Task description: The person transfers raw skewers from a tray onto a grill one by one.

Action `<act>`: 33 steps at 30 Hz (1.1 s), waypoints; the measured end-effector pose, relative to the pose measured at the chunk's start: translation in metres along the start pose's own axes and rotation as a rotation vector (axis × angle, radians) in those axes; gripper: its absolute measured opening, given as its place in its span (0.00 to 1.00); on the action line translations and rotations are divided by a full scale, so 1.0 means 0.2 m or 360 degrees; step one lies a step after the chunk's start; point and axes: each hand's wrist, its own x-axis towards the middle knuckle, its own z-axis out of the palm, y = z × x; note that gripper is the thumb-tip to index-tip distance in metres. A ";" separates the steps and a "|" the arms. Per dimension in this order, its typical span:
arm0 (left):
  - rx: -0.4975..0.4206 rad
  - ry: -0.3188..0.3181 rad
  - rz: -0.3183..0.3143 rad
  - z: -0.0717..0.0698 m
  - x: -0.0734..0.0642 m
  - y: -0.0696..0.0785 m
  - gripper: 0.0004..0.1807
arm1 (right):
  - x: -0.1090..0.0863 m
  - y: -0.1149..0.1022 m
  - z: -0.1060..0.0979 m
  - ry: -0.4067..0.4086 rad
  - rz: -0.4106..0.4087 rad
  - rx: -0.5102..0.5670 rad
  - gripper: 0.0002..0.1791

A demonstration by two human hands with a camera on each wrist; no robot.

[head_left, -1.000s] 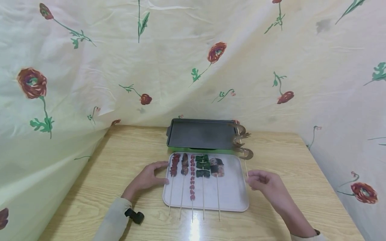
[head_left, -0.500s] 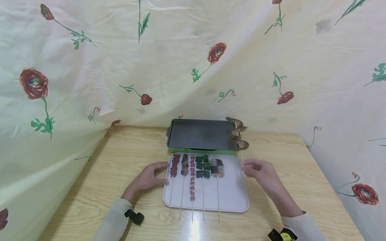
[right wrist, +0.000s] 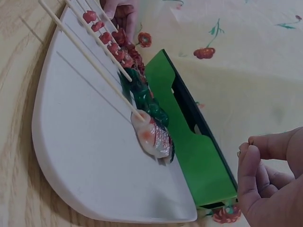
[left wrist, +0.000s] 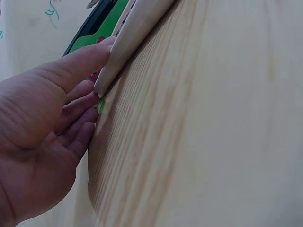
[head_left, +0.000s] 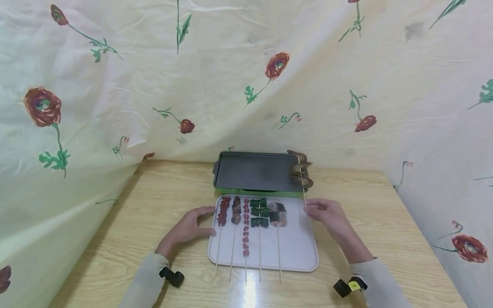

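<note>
My right hand [head_left: 327, 214] pinches the lower end of a shrimp skewer [head_left: 301, 171] between thumb and fingertips. Its brown curled shrimp overlap the right end of a black griddle [head_left: 254, 171] in the head view. In the right wrist view the right hand [right wrist: 272, 175] is beside the griddle's green base [right wrist: 189, 151]. At the left rim of a white tray [head_left: 298, 252] rests my left hand [head_left: 190, 224], thumb and fingers spread apart. The left wrist view has the left hand's thumb [left wrist: 90, 61] against the tray's edge [left wrist: 137, 35].
Several skewers lie side by side on the tray: dark red pieces [head_left: 223, 211], brownish pieces [head_left: 236, 210], small red pieces [head_left: 245, 233], green rolls [head_left: 259, 212] and a fish skewer [head_left: 277, 214]. Their sticks reach past the tray's front rim. Flowered cloth [head_left: 231, 85] hangs behind the wooden table [head_left: 173, 184].
My right hand has moved left and away from me, carrying the shrimp skewer from beside the griddle's right edge to over its right end. The left hand has stayed put.
</note>
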 end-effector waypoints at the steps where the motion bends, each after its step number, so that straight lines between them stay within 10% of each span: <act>1: -0.0001 0.0002 0.0004 0.00 0.00 0.00 0.40 | 0.01 0.01 0.00 -0.0002 0.0005 0.0018 0.25; 33: -0.0014 0.0007 0.0016 0.00 0.00 0.00 0.39 | 0.09 0.06 0.02 -0.0038 0.0140 0.0099 0.27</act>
